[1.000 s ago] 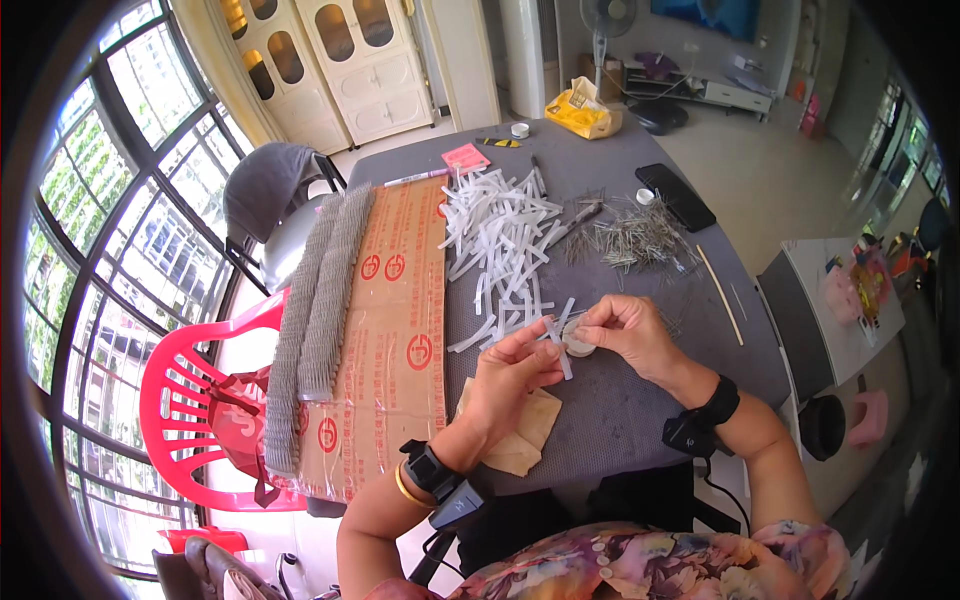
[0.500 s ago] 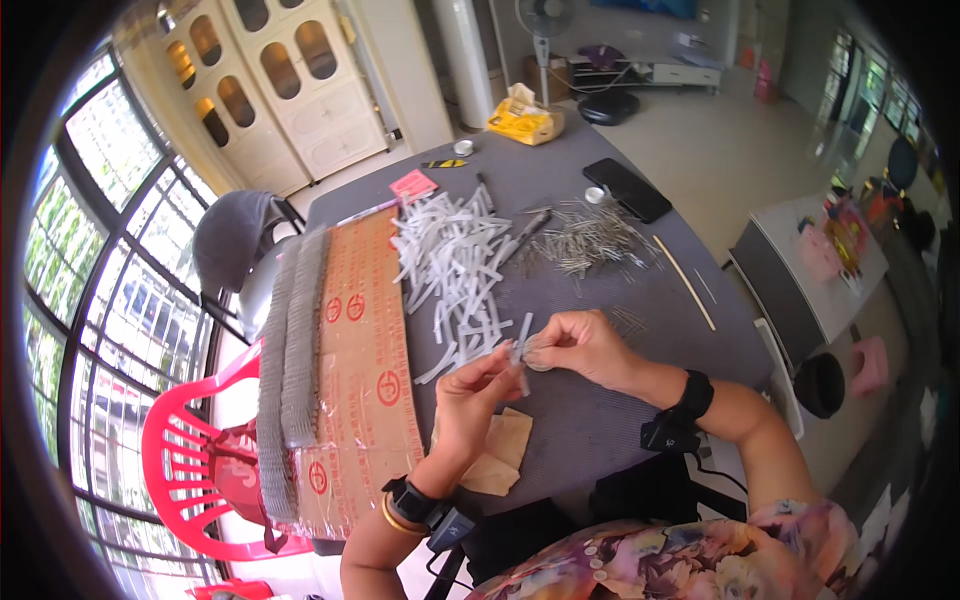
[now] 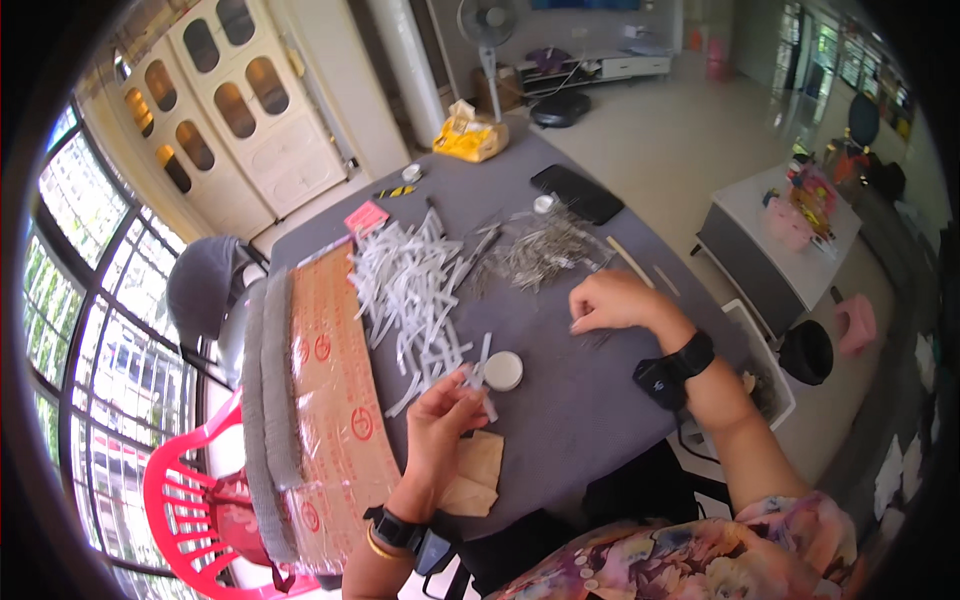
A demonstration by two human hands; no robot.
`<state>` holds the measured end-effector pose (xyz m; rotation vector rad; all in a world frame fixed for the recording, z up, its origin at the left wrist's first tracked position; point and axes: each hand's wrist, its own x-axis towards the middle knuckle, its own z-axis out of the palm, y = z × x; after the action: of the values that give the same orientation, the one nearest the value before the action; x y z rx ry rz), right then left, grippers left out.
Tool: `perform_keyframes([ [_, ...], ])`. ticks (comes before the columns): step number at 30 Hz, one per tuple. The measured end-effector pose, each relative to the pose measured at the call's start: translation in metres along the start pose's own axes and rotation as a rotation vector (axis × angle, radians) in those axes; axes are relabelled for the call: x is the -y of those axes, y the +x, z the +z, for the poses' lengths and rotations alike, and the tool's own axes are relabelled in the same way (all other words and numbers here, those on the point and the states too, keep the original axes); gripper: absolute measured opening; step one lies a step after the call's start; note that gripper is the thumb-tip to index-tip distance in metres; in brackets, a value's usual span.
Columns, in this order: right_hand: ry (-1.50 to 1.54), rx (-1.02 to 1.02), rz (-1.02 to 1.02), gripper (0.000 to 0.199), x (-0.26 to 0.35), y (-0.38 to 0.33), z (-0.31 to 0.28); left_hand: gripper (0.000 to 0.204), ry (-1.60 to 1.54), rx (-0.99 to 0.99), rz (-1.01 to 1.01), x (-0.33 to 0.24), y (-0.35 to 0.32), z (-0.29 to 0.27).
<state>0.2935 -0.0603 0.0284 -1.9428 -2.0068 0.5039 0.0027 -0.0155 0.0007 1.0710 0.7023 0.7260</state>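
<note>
My left hand pinches a translucent white plastic strip between thumb and fingers. Close beside it on the table sits a small round tin-like thing with a pale top. My right hand is farther right, palm down, with its fingers drawn together at the tabletop. A few thin metal pins lie just under its fingertips; whether one is between them is hidden. Beyond my left hand spreads a heap of similar white strips. A pile of thin metal pins lies beyond my right hand.
On the table's left, rows of grey bristle-like pieces lie along a brown cardboard sheet. A folded tan cloth is near my left wrist. Farther off are a black phone, a wooden stick and a yellow packet.
My right hand has left the strip and moved right to the loose pins, uncovering the round tin-like thing. My left hand still holds the strip. The whole view has shifted slightly.
</note>
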Motion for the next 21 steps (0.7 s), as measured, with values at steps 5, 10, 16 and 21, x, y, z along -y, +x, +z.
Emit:
perform_keyframes([
  [5, 0.138, -0.145, -0.006, 0.022, 0.001, 0.01, 0.008, 0.033, 0.035, -0.059, -0.008, -0.004, -0.007, -0.002],
  [10, 0.287, -0.487, -0.105, 0.018, 0.004, 0.016, 0.016, 0.03, -0.018, -0.066, 0.002, -0.001, -0.006, -0.004],
  [16, 0.262, -0.363, -0.11, 0.02, 0.011, 0.015, 0.026, 0.03, -0.031, -0.048, 0.018, -0.002, -0.007, -0.005],
  [21, 0.62, -0.225, -0.042, 0.008, 0.02, 0.014, 0.021, 0.033, -0.009, -0.087, 0.002, -0.004, -0.009, -0.003],
])
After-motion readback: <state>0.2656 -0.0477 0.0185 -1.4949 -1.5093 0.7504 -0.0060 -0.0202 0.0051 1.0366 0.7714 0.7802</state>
